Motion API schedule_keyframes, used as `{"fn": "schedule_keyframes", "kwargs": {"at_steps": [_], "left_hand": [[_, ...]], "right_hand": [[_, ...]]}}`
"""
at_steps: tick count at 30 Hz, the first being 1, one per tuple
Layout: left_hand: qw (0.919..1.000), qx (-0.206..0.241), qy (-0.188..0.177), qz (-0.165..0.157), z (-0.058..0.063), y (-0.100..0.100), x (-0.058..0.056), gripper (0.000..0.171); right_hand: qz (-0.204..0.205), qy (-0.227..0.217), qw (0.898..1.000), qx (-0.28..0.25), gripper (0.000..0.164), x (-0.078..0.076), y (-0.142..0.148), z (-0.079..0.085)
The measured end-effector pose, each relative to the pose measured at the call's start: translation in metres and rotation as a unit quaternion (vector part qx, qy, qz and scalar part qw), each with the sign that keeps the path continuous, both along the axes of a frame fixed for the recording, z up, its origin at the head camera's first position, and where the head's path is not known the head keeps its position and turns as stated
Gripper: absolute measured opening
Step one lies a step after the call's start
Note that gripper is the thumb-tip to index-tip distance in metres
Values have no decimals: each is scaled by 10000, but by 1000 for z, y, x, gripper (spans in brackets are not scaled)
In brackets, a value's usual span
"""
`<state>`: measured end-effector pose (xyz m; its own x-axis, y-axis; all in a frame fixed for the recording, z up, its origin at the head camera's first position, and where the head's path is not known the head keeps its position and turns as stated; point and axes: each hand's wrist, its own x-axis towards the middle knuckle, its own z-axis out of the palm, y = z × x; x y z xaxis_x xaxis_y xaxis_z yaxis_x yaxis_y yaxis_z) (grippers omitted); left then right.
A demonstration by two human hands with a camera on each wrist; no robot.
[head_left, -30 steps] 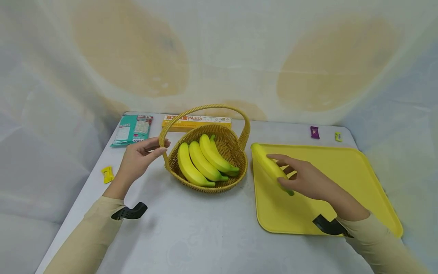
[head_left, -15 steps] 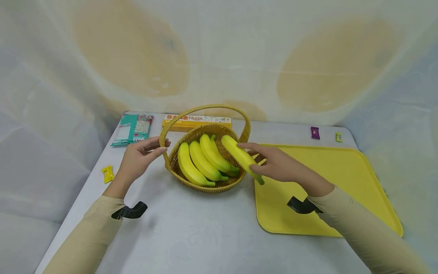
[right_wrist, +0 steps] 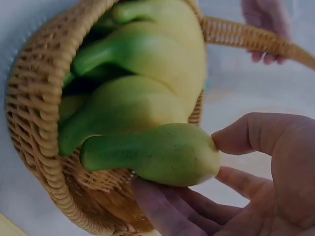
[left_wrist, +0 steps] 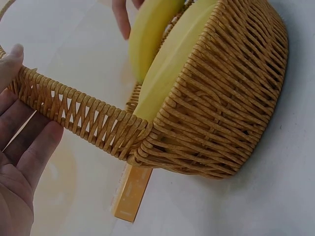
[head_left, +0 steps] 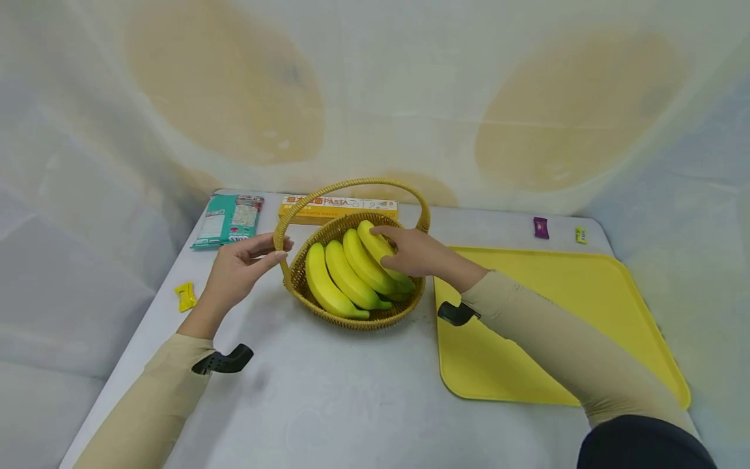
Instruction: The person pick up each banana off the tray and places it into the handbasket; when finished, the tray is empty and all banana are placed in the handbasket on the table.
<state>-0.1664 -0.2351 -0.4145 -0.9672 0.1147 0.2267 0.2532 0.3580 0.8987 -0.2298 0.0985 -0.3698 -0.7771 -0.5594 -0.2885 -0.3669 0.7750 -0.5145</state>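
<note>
A wicker basket [head_left: 355, 324] with a tall arched handle stands on the table, several yellow bananas [head_left: 328, 286] lying side by side in it. My left hand [head_left: 239, 268] pinches the left side of the basket handle [left_wrist: 74, 110] between thumb and fingers. Over the basket's right part, my right hand [head_left: 413, 251] grips one banana [head_left: 377, 243], thumb on one side and fingers on the other. The right wrist view shows that banana [right_wrist: 157, 153] green-stemmed and beside the others; whether it touches the basket floor I cannot tell.
A yellow tray [head_left: 527, 365] lies right of the basket. Behind the basket is a pasta box [head_left: 340, 210], with a teal packet [head_left: 228, 221] to its left. Small wrapped candies sit around: yellow [head_left: 185, 296] at left, purple [head_left: 541, 227] and yellow-green [head_left: 581, 235] at back right.
My right hand has carried the banana leftward from above the yellow tray into the basket, beside the other bananas. The left hand has stayed on the handle.
</note>
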Motion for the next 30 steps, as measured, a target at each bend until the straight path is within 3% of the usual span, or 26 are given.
{"fn": "schedule_keyframes", "kwargs": {"at_steps": [8, 12, 24, 30], "left_hand": [[10000, 42, -24, -38, -2, 0, -1, 31], [10000, 21, 3, -11, -2, -1, -1, 31], [10000, -31, -69, 63, -2, -1, 0, 32], [10000, -42, -52, 52, -2, -1, 0, 33]], "right_hand": [[74, -456, 9982, 389, 69, -18, -8, -9], [231, -504, 9969, 553, 71, -20, -10, -10], [334, -740, 9960, 364, 80, -26, -4, -23], [311, -628, 9965, 454, 80, -23, -4, -29]]}}
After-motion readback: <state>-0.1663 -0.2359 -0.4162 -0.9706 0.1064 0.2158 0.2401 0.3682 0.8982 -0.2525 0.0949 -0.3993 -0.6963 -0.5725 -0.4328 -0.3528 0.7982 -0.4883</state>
